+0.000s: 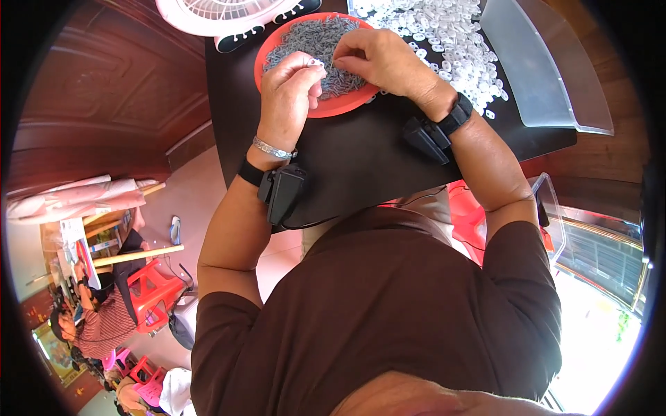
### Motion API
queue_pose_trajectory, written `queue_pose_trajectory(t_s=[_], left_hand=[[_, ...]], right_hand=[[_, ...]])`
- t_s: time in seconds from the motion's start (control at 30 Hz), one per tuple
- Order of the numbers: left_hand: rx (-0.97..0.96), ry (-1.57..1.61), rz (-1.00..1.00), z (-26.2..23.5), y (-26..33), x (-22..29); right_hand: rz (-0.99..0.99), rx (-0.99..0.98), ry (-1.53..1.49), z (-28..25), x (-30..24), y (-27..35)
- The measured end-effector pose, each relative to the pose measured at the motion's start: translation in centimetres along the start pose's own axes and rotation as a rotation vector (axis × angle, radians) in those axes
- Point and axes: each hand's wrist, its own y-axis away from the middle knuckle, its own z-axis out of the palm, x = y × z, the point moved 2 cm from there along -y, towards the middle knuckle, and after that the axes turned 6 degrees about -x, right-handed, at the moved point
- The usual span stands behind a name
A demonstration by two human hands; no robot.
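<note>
Above a round orange-red basin [342, 108] full of small grey screw-like pieces [300, 39], my two hands work close together. My left hand [286, 90] is closed, thumb and finger pinching a small white plastic piece [315, 62]. To its right, my right hand [386, 61] has its thumb and forefinger pressed together just over the grey pieces; whatever sits between those fingertips is too small to make out. Beyond my right hand, a heap of small white oval pieces with holes [454, 52] is spread over the dark table [347, 166].
A white fan [220, 8] stands at the far left of the table. A translucent plastic bin [527, 66] lies along the right side. Red stools [154, 295] and other people [104, 326] are off to the left.
</note>
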Motion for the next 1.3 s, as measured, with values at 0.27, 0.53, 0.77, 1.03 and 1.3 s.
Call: queue_pose_trajectory(t_s=[0.27, 0.53, 0.77, 1.03, 1.3], left_hand=[[-0.021, 0.048, 0.034, 0.0, 0.1, 0.3], [-0.049, 0.065, 0.059, -0.1, 0.1, 0.5], [-0.107, 0.016, 0.056, -0.1, -0.1, 0.6], [-0.110, -0.017, 0.042, 0.2, 0.2, 0.5], [-0.091, -0.089, 0.038, 0.1, 0.1, 0.2]], right_hand=[[0.158, -0.118, -0.645, -0.3, 0.4, -0.1], [0.068, -0.170, -0.790, 0.0, 0.3, -0.1], [0.046, -0.287, -0.754, -0.3, -0.5, 0.1], [0.056, -0.165, -0.602, -0.6, -0.9, 0.3], [0.040, -0.134, -0.535, -1.6, -0.9, 0.4]])
